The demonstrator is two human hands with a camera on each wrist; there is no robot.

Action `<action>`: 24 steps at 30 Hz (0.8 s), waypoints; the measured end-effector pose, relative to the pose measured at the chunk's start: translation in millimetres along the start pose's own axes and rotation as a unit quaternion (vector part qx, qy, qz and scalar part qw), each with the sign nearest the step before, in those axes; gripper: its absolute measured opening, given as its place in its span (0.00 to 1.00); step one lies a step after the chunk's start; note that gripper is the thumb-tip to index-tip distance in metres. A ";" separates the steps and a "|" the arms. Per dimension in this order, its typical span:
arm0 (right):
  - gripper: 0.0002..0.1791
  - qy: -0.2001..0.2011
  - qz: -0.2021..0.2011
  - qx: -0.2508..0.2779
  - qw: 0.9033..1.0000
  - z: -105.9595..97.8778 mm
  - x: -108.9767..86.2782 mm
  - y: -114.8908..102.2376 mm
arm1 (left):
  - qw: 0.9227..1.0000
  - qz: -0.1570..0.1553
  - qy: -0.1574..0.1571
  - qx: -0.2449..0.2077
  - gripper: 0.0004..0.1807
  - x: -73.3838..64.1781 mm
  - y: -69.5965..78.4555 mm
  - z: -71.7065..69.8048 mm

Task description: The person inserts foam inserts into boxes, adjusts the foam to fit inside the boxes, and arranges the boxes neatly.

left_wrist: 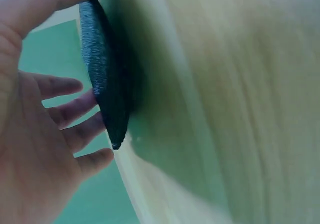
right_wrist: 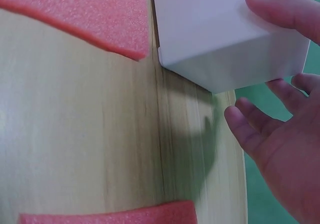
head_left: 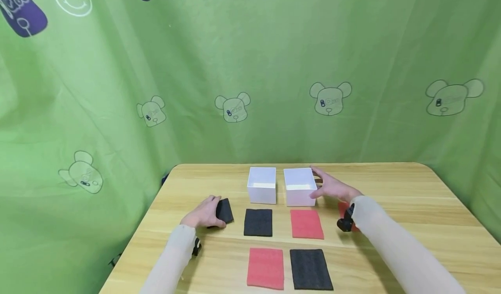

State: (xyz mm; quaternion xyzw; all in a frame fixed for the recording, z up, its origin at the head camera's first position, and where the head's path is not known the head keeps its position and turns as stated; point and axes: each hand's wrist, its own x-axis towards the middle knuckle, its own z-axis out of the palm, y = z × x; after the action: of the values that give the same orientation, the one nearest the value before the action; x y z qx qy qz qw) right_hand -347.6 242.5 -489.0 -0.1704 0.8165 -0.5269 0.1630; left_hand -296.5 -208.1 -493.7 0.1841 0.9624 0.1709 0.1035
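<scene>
My left hand (head_left: 203, 213) holds a black foam sheet (head_left: 225, 211) at the left of the table. In the left wrist view the sheet (left_wrist: 102, 69) stands on edge, tilted, thumb at its top end and fingers along its far side. On the other side, my right hand (head_left: 332, 187) spans the right side of a white open-topped box (head_left: 300, 199). The right wrist view shows the thumb (right_wrist: 280, 8) against one face of this box (right_wrist: 220, 39) and fingertips at its lower edge, the other fingers spread apart.
A second white box (head_left: 262, 195) stands just left of the first. In front lie two black foam sheets (head_left: 258, 222) (head_left: 311, 269) and two red foam sheets (head_left: 307, 224) (head_left: 265, 268). Another red sheet (head_left: 343, 208) is partly hidden beneath the right wrist. A green curtain (head_left: 274, 137) hangs behind the wooden table (head_left: 407, 198).
</scene>
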 end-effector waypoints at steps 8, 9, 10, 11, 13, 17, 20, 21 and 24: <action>0.64 -0.005 -0.004 0.023 1.000 2.0 0.6 0.8 | 0.996 -0.013 0.051 -0.067 0.52 0.4 6.7 -21.2; 0.64 -0.006 -0.005 0.024 1.000 2.2 0.3 1.0 | 0.996 -0.012 0.059 -0.071 0.52 0.7 9.2 -25.3; 0.64 -0.007 -0.006 0.025 1.000 2.3 0.2 1.0 | 0.995 -0.010 0.066 -0.071 0.51 1.4 11.4 -29.3; 0.64 -0.008 -0.007 0.026 1.000 2.3 0.2 1.1 | 0.995 -0.008 0.073 -0.066 0.51 2.4 13.8 -33.3; 0.64 -0.010 -0.010 0.028 1.000 2.1 0.5 1.5 | 0.994 -0.002 0.087 -0.061 0.50 5.0 19.2 -40.7; 0.64 -0.012 -0.014 0.032 0.999 0.3 1.5 3.1 | 0.993 0.015 0.109 -0.051 0.49 11.8 33.0 -53.1; 0.64 -0.012 -0.013 0.031 0.999 -1.5 1.1 4.1 | 0.992 0.035 0.111 -0.051 0.49 17.8 47.4 -59.8; 0.63 -0.012 -0.012 0.030 0.999 -2.2 0.7 4.3 | 0.992 0.042 0.109 -0.049 0.49 20.0 52.7 -61.5; 0.62 -0.010 -0.007 0.029 0.999 -3.7 -0.4 3.5 | 0.992 0.062 0.105 -0.043 0.49 27.7 69.2 -65.0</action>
State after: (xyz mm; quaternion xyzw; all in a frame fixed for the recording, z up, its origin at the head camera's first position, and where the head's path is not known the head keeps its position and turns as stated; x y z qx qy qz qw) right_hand -349.3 247.0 -490.7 -0.1765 0.7977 -0.5501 0.1728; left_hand -316.8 -155.8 -412.2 0.2201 0.9463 0.2367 -0.0015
